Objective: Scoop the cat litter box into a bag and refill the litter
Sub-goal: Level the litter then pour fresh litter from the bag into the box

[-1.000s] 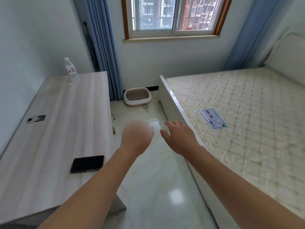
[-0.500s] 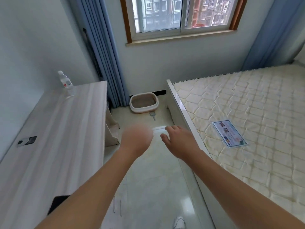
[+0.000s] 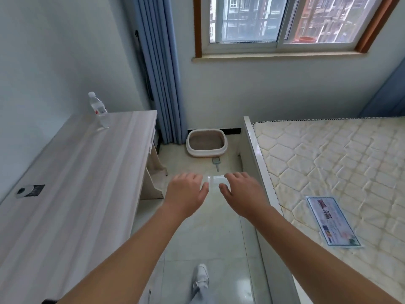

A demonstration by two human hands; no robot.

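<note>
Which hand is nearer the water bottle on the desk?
Left. The left hand hangs beside the desk, short of the bottle; the right hand is farther off, by the bed.

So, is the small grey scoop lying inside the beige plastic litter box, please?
No, the small grey scoop lies on the floor outside the beige plastic litter box.

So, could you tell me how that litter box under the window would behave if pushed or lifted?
The litter box holds litter, so it is probably heavy for its size. Low and wide on glossy floor, it would likely slide rather than tip. Open-topped, it may spill if tilted.
</note>
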